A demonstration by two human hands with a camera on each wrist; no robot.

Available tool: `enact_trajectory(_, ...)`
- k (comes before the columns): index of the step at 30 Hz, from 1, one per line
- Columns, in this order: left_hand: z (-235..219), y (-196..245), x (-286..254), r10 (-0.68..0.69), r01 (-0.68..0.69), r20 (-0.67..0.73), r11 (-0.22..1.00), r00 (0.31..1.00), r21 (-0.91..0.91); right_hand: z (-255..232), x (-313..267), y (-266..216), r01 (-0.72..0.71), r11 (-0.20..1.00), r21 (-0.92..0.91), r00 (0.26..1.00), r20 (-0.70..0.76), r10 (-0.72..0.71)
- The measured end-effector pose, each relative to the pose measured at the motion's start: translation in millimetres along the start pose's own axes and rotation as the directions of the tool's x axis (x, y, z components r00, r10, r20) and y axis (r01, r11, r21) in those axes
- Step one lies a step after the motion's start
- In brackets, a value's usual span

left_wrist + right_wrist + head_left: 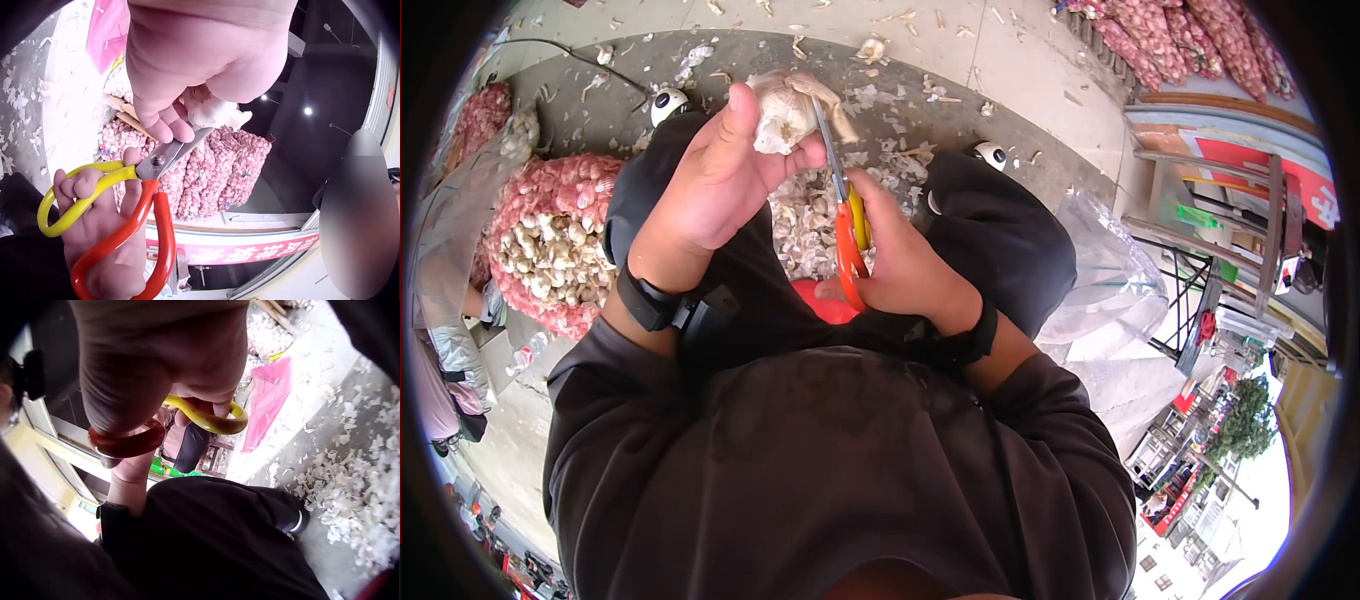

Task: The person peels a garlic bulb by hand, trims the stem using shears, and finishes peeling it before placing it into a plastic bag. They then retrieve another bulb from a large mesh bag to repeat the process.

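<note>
My left hand (725,175) holds a whitish garlic bulb (780,112) out in front of my knees, its thumb pointing up beside it. A dry tan stalk (837,108) sticks out from the bulb. My right hand (908,255) grips scissors (847,255) with one orange and one yellow handle, fingers and thumb through the loops. The blades reach up to the stalk beside the bulb. In the left wrist view the garlic bulb (215,114) shows partly behind the left fingers, with the scissor blades (165,156) right at those fingertips.
Between my legs lies a heap of garlic skins and pieces (800,215). A red mesh sack of garlic (555,245) stands at the left. More full sacks (1200,45) are stacked at the upper right. Clear plastic (1105,265) lies beside my right knee. Skins litter the floor.
</note>
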State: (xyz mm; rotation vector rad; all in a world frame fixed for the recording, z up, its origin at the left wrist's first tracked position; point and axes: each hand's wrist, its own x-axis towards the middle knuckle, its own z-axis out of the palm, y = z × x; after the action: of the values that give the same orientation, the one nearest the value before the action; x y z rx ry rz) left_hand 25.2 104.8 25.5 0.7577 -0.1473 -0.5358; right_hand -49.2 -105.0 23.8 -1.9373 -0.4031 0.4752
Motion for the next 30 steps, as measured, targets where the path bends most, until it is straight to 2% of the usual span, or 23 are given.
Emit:
enact_trajectory(4,5.8,-2.8,-1.9,-0.007,0.01,-0.016,0.988,1.0,0.157,2.0,-0.2,3.7,0.051,0.999,-0.004,0.997,-0.06,-0.051)
enact_trajectory(7,9.0,-4.1,-1.2,0.0,0.016,-0.095,0.985,0.996,0.169,2.8,1.1,4.9,0.078,0.997,-0.028,0.994,-0.073,-0.08)
enact_trajectory(10,1.5,-1.6,-4.1,-0.033,0.098,-0.162,0.905,0.986,0.413,0.3,1.5,1.8,0.07,0.991,-0.112,0.994,-0.08,-0.079)
enact_trajectory(13,5.4,-5.8,-3.2,0.041,0.025,-0.109,0.842,0.993,0.539,0.1,0.7,2.0,0.099,0.987,-0.123,0.984,-0.138,-0.116)
enact_trajectory(17,6.3,-5.6,-3.8,0.023,0.001,-0.039,0.853,0.999,0.523,4.2,3.3,13.1,0.18,0.979,-0.091,0.949,-0.247,-0.198)
enact_trajectory(20,8.9,-9.3,-4.2,0.04,-0.02,-0.025,0.828,0.999,0.561,1.8,-0.4,8.3,-0.048,0.993,-0.11,0.968,-0.251,0.019)
enact_trajectory(23,6.5,-9.5,-3.5,0.058,-0.021,-0.041,0.791,0.998,0.611,-1.6,0.9,19.4,0.019,0.967,-0.254,0.952,-0.291,-0.095)
enact_trajectory(27,4.7,-10.0,-3.3,0.034,0.003,-0.044,0.756,0.998,0.654,2.3,1.7,15.7,-0.017,0.963,-0.271,0.957,-0.283,-0.063)
enact_trajectory(30,0.4,-8.5,-3.6,-0.02,0.032,-0.025,0.696,0.999,0.717,2.6,2.6,13.9,0.025,0.94,-0.341,0.949,-0.286,-0.13)
